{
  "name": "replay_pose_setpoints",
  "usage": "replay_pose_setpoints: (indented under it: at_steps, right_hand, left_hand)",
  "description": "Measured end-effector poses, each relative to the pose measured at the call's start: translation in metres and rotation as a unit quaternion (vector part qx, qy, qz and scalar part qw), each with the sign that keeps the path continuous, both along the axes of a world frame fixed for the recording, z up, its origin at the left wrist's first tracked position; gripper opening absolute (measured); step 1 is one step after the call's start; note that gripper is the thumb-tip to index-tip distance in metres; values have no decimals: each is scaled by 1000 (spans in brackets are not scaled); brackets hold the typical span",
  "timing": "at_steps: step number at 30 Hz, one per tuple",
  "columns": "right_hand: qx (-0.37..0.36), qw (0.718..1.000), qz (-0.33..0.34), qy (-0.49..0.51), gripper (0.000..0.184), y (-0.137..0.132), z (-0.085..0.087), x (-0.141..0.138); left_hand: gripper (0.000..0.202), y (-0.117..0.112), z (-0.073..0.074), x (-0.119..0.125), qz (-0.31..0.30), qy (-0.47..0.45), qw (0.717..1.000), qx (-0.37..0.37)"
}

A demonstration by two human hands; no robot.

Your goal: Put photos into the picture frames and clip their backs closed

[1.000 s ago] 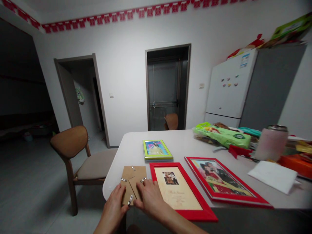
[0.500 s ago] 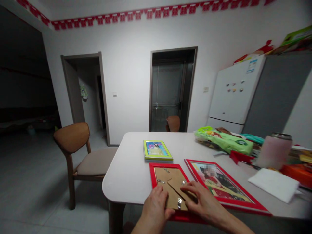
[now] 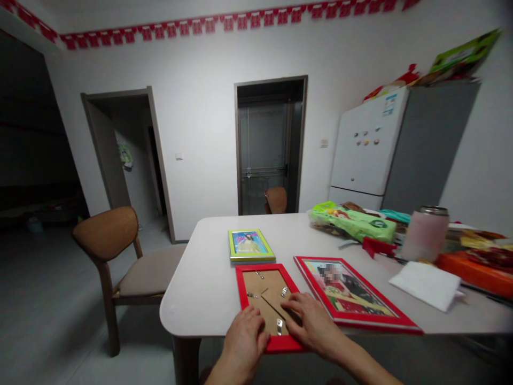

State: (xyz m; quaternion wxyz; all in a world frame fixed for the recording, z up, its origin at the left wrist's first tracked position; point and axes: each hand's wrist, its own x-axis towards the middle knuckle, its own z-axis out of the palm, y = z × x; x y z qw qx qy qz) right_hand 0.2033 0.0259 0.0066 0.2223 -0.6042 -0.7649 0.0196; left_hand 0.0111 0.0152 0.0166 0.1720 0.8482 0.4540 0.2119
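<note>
A red picture frame (image 3: 239,282) lies face down at the table's near edge, its brown backing board (image 3: 256,313) showing. Small metal clips sit around the board, and a dark diagonal line, perhaps a slit, crosses it. My left hand (image 3: 245,334) is curled over the frame's lower left side, thumb near the bottom rail. Bent over the lower right side is my right hand (image 3: 310,321), its fingertips on the board near the clips. To the right, a larger red frame (image 3: 336,315) lies face up with a photo in it. Behind is a small yellow-green frame (image 3: 252,259) with a picture.
On the table's right stand a pink jar (image 3: 425,235), a green packet (image 3: 360,224), a folded white paper (image 3: 427,283) and an orange box (image 3: 473,272). A wooden chair (image 3: 106,235) is at the left. The table (image 3: 200,278) has a rounded near-left corner.
The view has turned a little to the right, so things appear further left. Both hands stay on the frame; more of its red bottom rail shows between them.
</note>
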Motion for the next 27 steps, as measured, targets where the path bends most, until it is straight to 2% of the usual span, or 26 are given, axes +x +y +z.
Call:
replay_pose_setpoints:
  at_steps: [5,10,13,20,23,27]
  right_hand:
    - [8,999,-23,-34,34,11,8,1]
    - [21,995,-45,-81,33,23,6,-2]
    - [23,997,-38,-61,33,26,2,0]
    - [17,999,-38,-32,33,21,3,4]
    - [30,999,3,-30,32,7,5,0]
    - [15,993,116,-23,27,-15,12,-12]
  left_hand:
    - [59,-2,-8,-7,-8,-2,1000,-15]
    - [62,-1,-9,-6,13,20,1000,-3]
    - [68,-2,-7,-5,22,26,999,-1]
    - [63,-5,-5,-6,34,18,999,-22]
    - [67,-4,-4,-7,31,21,999,-34]
    - [60,-3,-5,-7,22,24,999,-36]
